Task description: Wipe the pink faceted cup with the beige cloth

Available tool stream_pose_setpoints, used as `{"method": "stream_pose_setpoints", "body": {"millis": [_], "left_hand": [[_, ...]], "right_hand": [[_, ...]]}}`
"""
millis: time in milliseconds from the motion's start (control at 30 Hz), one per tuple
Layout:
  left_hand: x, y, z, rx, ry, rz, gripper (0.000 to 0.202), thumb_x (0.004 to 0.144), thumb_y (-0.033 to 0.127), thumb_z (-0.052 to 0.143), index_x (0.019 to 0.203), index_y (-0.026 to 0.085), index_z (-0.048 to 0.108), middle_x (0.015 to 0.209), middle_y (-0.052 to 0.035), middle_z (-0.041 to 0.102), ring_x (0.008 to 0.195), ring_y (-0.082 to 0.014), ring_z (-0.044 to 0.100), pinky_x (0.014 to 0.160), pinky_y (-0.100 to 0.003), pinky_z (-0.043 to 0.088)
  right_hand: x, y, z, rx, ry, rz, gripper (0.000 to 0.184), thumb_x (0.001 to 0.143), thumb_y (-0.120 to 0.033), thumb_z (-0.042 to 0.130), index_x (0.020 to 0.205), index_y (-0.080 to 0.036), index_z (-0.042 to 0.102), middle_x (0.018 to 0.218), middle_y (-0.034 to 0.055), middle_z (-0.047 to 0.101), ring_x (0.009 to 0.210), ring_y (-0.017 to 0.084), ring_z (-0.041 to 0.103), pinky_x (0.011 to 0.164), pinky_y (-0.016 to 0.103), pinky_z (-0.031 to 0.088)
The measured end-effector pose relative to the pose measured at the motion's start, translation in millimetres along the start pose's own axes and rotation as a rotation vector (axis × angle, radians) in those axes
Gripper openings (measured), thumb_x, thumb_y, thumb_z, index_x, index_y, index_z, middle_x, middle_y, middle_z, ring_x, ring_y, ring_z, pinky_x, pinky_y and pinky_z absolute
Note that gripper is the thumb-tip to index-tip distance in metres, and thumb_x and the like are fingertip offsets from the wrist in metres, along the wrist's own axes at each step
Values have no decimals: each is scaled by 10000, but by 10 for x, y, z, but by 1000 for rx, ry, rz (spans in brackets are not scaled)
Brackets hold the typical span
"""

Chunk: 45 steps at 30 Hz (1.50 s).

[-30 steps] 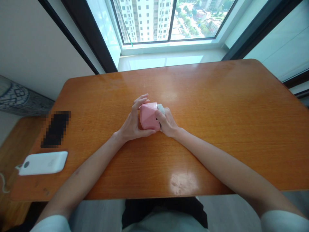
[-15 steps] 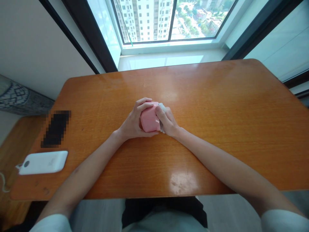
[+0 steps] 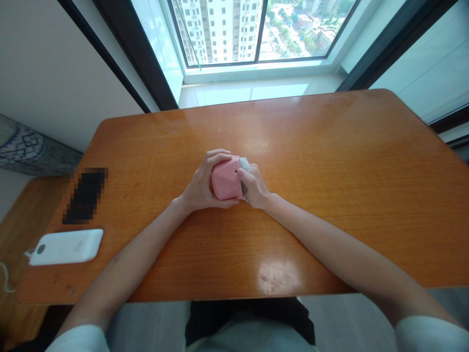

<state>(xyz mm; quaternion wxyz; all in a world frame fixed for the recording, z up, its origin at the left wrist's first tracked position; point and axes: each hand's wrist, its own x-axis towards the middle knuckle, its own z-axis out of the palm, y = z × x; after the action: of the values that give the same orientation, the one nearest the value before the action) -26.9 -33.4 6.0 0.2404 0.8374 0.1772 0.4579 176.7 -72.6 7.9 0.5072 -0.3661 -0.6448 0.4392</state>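
Over the middle of the table, a pink, rounded box-like object point(image 3: 225, 181) is between my two hands. My left hand point(image 3: 201, 183) wraps round its left side, fingers over the top and thumb along the lower edge. At its right end is a whitish-grey, soft-looking cloth point(image 3: 244, 165), bunched against the pink side. My right hand point(image 3: 255, 186) is closed on that cloth, its thumb resting at the pink object's right edge beside a small dark spot. The fingers behind the cloth are hidden, and I cannot tell whether the pink object touches the table.
The brown wooden table point(image 3: 330, 195) stretches in front of me to a window. On its left side lie a white, rounded flat device point(image 3: 68, 247) with a cord at its end and a dark, blurred-out rectangle point(image 3: 85, 195). A patterned grey fabric item point(image 3: 32, 146) is beyond the left edge.
The pink object has turned slightly in my hands, and a small dark spot now shows by my right thumb. My right thumb has shifted a little down.
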Motion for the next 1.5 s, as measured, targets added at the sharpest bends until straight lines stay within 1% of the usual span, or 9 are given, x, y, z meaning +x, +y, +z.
{"method": "stream_pose_setpoints", "body": {"millis": [133, 200, 367, 467, 567, 800, 1000, 1367, 1500], "left_hand": [[-36, 58, -12, -154, -54, -243, 905, 917, 829, 768, 1582, 276, 502, 1393, -132, 700, 1115, -277, 756, 949, -435, 652], [-51, 60, -6, -162, -55, -248, 942, 936, 854, 725, 1630, 281, 447, 1438, -147, 686, 1154, -291, 759, 985, -457, 655], [-50, -14, -36, 101, 34, 18, 1039, 886, 849, 782, 1701, 349, 376, 1700, -181, 518, 1594, -419, 539, 1293, -668, 502], [-42, -64, -87, 255, -37, 179, 1214, 727, 829, 936, 1711, 393, 373, 1728, -178, 496, 1579, -443, 560, 1263, -694, 526], [-30, -60, -109, 317, -83, 205, 1262, 631, 823, 998, 1672, 397, 425, 1659, -168, 567, 1516, -447, 617, 1229, -701, 560], [18, 94, -65, 161, -16, 74, 1143, 648, 682, 1042, 1588, 323, 502, 1509, -162, 661, 1359, -390, 706, 1129, -606, 630], [-45, 47, -21, -123, -40, -249, 924, 854, 811, 833, 1529, 264, 521, 1340, -130, 718, 1039, -258, 756, 871, -411, 644], [-103, -32, 48, -179, -2, -199, 935, 862, 837, 808, 1567, 305, 503, 1406, -134, 675, 1174, -318, 754, 1010, -505, 667], [-56, 14, 23, -73, 39, -65, 905, 927, 844, 732, 1611, 301, 495, 1576, -180, 616, 1447, -390, 663, 1206, -613, 587]], "right_hand": [[4, -177, 6, -110, -79, -109, 614, 1052, -771, 518, 747, -239, 548, 706, -6, 557, 645, 153, 492, 625, 332, 411], [2, -210, 11, -122, -73, -106, 642, 1056, -790, 500, 714, -247, 501, 665, -23, 501, 605, 137, 452, 589, 323, 374], [1, -196, 8, -92, -37, -9, 680, 1045, -841, 494, 717, -245, 490, 632, -45, 456, 582, 120, 423, 565, 308, 339], [9, -184, 9, -33, -6, 57, 669, 1050, -847, 487, 782, -236, 542, 651, -44, 488, 596, 125, 440, 569, 303, 361], [17, -179, 5, -31, 28, 35, 644, 1085, -806, 457, 823, -230, 577, 691, -27, 543, 618, 135, 481, 598, 313, 398], [7, -168, -17, -234, -44, -227, 646, 1065, -810, 451, 791, -237, 571, 692, 3, 577, 625, 165, 515, 621, 351, 410], [-6, -160, -17, -261, -88, -153, 658, 1053, -822, 462, 739, -248, 533, 679, 11, 573, 643, 170, 524, 639, 359, 446], [-10, -189, 6, -235, -78, -102, 666, 1067, -812, 457, 710, -251, 511, 647, -10, 518, 627, 154, 483, 614, 338, 413], [-9, -205, -1, -237, -89, -148, 665, 1079, -783, 461, 703, -238, 522, 642, -19, 490, 598, 135, 439, 594, 329, 373]]}}
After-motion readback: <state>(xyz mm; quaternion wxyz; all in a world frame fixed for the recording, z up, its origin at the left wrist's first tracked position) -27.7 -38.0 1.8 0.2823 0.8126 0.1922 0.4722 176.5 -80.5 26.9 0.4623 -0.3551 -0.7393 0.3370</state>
